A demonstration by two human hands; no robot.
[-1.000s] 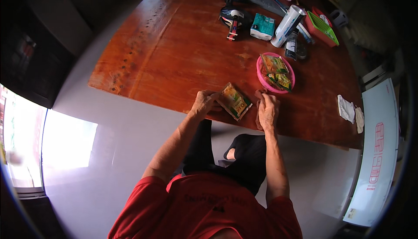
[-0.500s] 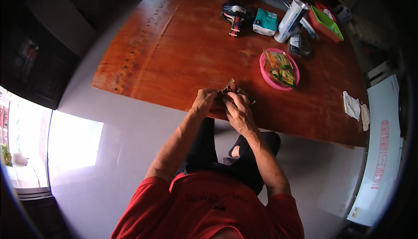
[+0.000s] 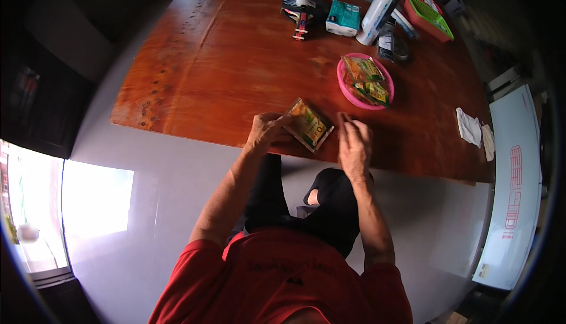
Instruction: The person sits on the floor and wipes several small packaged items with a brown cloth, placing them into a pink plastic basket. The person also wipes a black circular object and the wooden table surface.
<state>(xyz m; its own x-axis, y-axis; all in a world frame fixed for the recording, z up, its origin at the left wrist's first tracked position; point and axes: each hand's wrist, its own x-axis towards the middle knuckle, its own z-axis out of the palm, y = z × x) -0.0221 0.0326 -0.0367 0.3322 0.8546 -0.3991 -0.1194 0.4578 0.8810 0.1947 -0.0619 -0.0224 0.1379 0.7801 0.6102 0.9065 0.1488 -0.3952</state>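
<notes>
A flat, square food packet (image 3: 309, 125) in yellow, orange and green lies tilted at the table's near edge. My left hand (image 3: 268, 130) pinches its left side between thumb and fingers. To the right of the packet and apart from it, my right hand (image 3: 355, 147) is held over the table edge with its fingers stretched out and nothing in them. Beyond that hand stands a round pink basket (image 3: 341, 82) with several similar packets (image 3: 367, 79) inside.
On the wooden table (image 3: 236, 76), farther back, are a teal-and-white tissue pack (image 3: 343, 18), a silvery cylindrical tube (image 3: 379, 14), a dark object with a red-striped strap (image 3: 301, 20) and a green basket (image 3: 429, 17). White cloths (image 3: 470, 128) lie at the right edge.
My hands have come apart: the right has moved away to the right. The packet, earlier mostly covered by both hands, now shows its printed face in my left hand.
</notes>
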